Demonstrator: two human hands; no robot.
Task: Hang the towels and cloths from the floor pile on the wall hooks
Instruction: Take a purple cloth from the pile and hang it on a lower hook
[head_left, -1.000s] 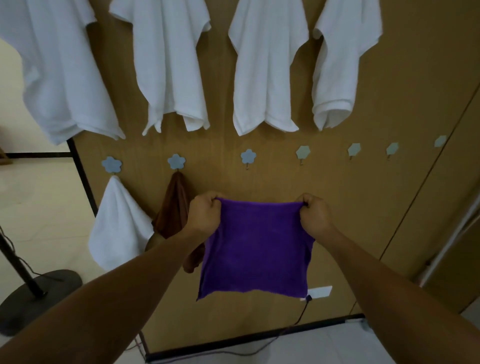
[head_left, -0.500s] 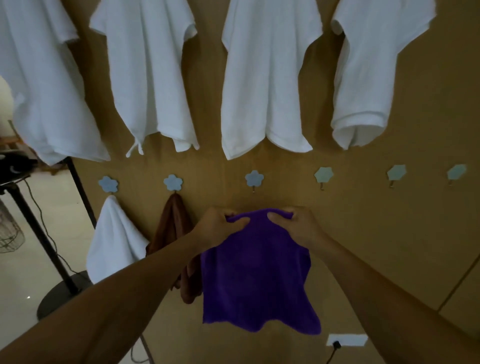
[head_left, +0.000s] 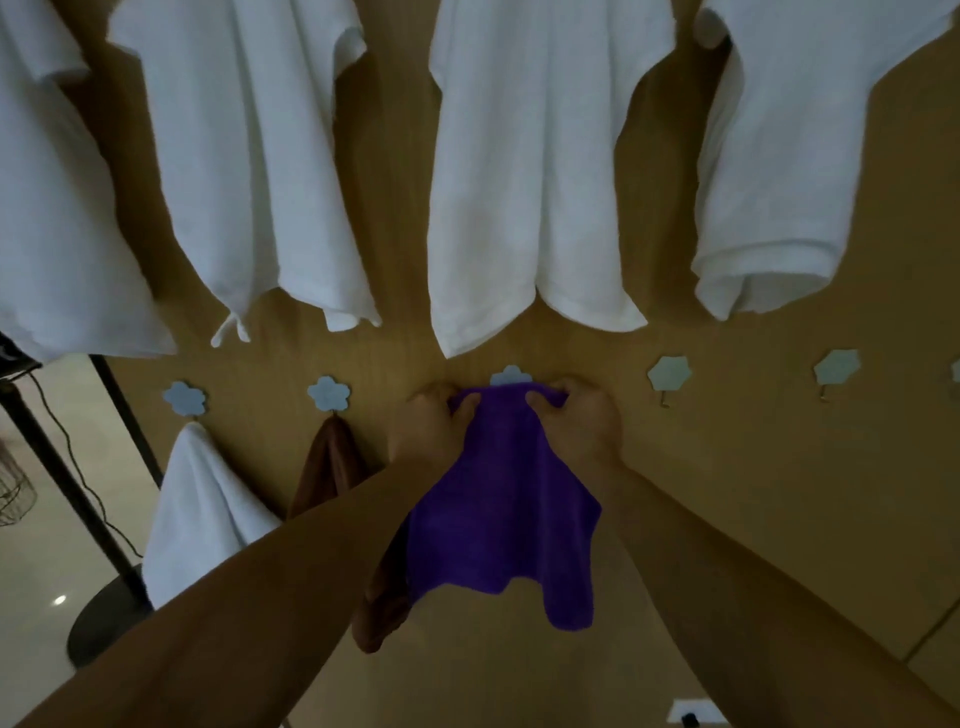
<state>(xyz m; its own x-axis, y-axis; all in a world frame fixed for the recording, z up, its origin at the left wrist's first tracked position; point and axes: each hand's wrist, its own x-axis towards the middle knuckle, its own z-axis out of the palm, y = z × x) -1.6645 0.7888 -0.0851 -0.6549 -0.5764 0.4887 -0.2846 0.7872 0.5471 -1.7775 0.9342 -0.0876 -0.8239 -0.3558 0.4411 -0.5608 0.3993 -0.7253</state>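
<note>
A purple cloth (head_left: 501, 525) hangs down from both my hands against the wooden wall. My left hand (head_left: 428, 428) pinches its bunched top edge on the left, and my right hand (head_left: 579, 423) pinches it on the right. The top edge sits right at a blue flower-shaped hook (head_left: 511, 375), which it partly covers. To the left, a brown cloth (head_left: 330, 467) hangs on a second flower hook (head_left: 328, 393), and a small white towel (head_left: 200, 519) hangs under a third flower hook (head_left: 184, 397).
Several large white towels (head_left: 524, 182) hang in an upper row. Bare flower hooks (head_left: 669, 373) continue to the right in the lower row. A black stand with a round base (head_left: 98, 618) and cable stands on the floor at left. A white wall socket (head_left: 696, 712) is low down.
My hands came together, bunching the cloth's top edge, and rose with it up to the middle flower hook. The view moved closer to the wall.
</note>
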